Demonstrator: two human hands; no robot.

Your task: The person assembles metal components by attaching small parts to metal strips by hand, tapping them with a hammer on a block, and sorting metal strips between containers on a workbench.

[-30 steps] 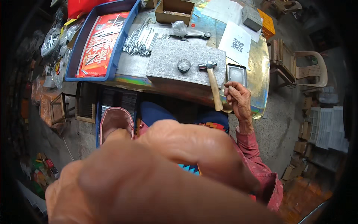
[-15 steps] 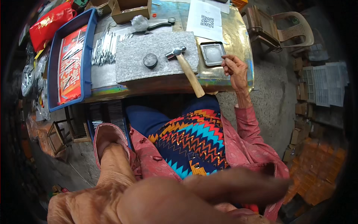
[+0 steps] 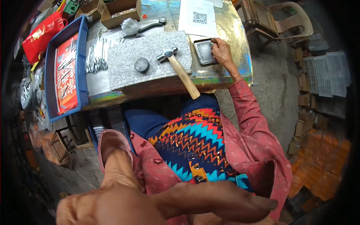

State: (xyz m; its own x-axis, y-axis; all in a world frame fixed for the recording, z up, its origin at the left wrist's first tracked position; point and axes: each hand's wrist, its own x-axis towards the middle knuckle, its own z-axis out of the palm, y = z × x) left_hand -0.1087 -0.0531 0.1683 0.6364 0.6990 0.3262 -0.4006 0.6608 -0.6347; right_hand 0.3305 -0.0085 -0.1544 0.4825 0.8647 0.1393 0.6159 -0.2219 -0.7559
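Note:
My right hand [image 3: 222, 52] is at the far right corner of a small square metal tray [image 3: 205, 59] with a dark rim. Its fingertips are pressed together there; whatever they hold, if anything, is too small to tell. My left hand [image 3: 150, 206] is raised very near the camera at the lower edge, one digit stretched to the right and the other fingers mostly hidden. Nothing shows in it. On a speckled stone slab [image 3: 123, 77] lies a ball-peen hammer [image 3: 183, 75] with a wooden handle sticking over the near edge. A round dark tin [image 3: 141, 65] sits beside it.
Thin metal rods [image 3: 98, 56] lie left of the slab, next to a blue tray [image 3: 83, 75] holding more rods on red paper. Behind are an open cardboard box [image 3: 120, 13], a black-handled tool [image 3: 152, 25] and a printed sheet [image 3: 197, 18]. A chair [image 3: 296, 22] stands at the right.
My right hand has moved from the metal tray's right side to its far corner, over the rim. My left hand has shifted a little lower. The whole view has turned slightly.

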